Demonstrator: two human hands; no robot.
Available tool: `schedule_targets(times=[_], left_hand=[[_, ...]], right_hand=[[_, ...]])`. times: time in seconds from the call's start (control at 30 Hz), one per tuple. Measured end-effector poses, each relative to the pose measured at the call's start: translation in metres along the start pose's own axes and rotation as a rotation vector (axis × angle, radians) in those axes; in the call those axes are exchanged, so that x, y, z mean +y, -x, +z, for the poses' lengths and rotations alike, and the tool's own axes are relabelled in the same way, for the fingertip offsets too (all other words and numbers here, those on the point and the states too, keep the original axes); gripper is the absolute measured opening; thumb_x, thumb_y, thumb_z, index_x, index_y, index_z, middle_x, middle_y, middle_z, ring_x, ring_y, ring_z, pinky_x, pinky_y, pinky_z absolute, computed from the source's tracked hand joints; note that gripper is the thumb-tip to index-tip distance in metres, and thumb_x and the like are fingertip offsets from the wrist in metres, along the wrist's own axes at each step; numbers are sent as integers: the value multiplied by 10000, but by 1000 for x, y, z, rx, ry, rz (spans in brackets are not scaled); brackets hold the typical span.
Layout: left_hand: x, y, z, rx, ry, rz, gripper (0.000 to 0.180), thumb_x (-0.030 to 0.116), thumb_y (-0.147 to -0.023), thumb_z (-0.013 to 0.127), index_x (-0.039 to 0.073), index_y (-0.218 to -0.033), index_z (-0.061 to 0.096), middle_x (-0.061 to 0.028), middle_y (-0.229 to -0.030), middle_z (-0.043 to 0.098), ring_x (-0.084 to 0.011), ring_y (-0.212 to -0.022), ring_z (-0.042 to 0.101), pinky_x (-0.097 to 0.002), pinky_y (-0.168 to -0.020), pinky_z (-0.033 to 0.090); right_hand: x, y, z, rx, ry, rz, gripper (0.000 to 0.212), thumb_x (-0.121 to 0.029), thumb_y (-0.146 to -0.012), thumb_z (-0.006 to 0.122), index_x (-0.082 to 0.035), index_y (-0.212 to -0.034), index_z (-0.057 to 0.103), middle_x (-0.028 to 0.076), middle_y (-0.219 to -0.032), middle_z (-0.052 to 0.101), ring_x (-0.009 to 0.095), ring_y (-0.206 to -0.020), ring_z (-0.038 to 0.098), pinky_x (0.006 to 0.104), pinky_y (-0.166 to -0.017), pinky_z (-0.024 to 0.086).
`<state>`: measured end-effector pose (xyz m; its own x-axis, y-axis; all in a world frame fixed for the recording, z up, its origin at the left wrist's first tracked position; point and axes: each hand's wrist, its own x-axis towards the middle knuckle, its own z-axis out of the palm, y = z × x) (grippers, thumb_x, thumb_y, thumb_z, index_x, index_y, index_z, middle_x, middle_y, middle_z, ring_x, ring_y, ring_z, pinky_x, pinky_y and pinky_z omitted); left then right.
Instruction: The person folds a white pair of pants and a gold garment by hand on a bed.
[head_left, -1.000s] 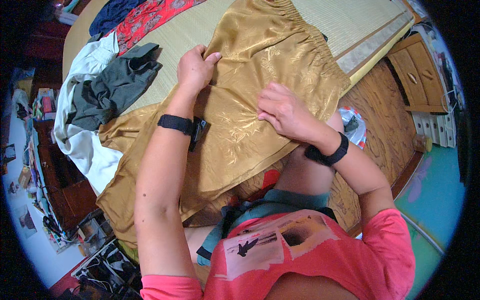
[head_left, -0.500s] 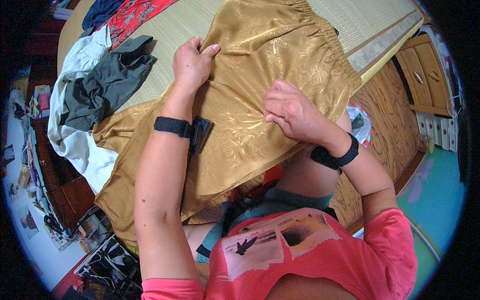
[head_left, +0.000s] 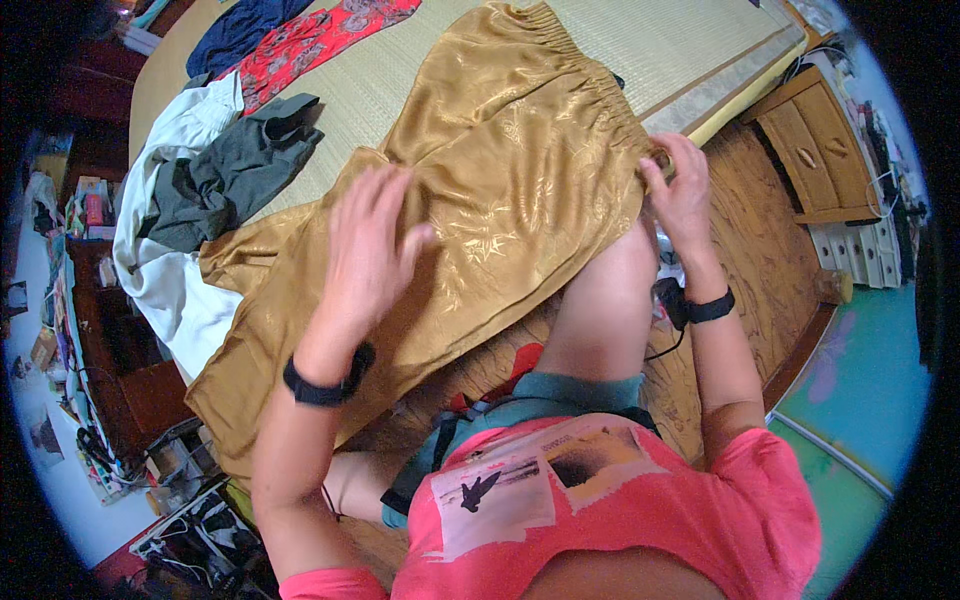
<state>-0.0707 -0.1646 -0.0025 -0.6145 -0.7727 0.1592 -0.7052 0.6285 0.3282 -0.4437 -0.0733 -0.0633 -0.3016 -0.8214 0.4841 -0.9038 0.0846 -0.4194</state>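
Observation:
Gold satin trousers [head_left: 490, 210] with a gathered elastic waistband lie spread over the bed edge and across my thigh, their legs trailing to the lower left. My left hand [head_left: 372, 240], slightly blurred, hovers over or lightly touches the middle of the cloth with its fingers stretched out. At the near right end of the waistband, my right hand [head_left: 682, 185] pinches the edge between thumb and fingers. Each wrist wears a black strap.
The bed [head_left: 390, 75] has a woven mat. On its left lie dark grey shorts [head_left: 225, 170], a white garment [head_left: 150, 270], a red patterned cloth [head_left: 320, 45] and a navy cloth [head_left: 240, 35]. A wooden cabinet [head_left: 815, 150] stands at the right.
My left hand has let go of the cloth and moved down with fingers opened. My right hand has shifted from the middle of the trousers right to the waistband's end. The cloth lies flatter.

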Motion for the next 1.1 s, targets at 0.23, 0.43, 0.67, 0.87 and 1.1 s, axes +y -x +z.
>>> schedule_targets(times=[0.23, 0.43, 0.67, 0.87, 1.1], left_hand=[[32, 158, -13, -39, -30, -268, 671, 188, -799, 770, 30, -1399, 516, -182, -1482, 461, -387, -1418, 368, -492, -1170, 292], [46, 232, -5, 95, 9, -564, 640, 157, -820, 751, 31, -1400, 511, -180, -1499, 450, -376, -1427, 366, -484, -1176, 285], [44, 239, 5, 112, 0, -544, 681, 121, -779, 779, 48, -1400, 508, -175, -1521, 423, -375, -1442, 343, -485, -1182, 278], [45, 246, 10, 44, -126, -559, 875, 68, -690, 823, 95, -1471, 429, -171, -1589, 313, -377, -1473, 287, -534, -1193, 236], [28, 284, 35, 190, -373, -496, 775, -88, -756, 611, 127, -1479, 430, -176, -1586, 324, -373, -1464, 317, -559, -1170, 253]], right_hand=[[49, 14, 12, -83, -121, 203, 437, -171, -804, 779, -27, -1196, 649, 166, -1160, 671, 348, -1094, 603, 423, -984, 466], [36, 10, 22, -10, -252, 283, 457, -166, -773, 825, -30, -1177, 662, 162, -1055, 706, 304, -947, 668, 386, -886, 522], [34, -8, -5, -241, -837, 700, 152, -104, -851, 762, -37, -938, 657, 11, -853, 664, 117, -742, 627, 271, -650, 512], [58, -20, -21, -279, -1197, 796, 87, -164, -921, 669, -80, -941, 665, 15, -867, 674, 111, -718, 622, 244, -566, 504], [62, -32, -24, -187, -1285, 772, 73, -140, -905, 696, -75, -937, 683, 31, -877, 694, 137, -739, 642, 254, -602, 513]])
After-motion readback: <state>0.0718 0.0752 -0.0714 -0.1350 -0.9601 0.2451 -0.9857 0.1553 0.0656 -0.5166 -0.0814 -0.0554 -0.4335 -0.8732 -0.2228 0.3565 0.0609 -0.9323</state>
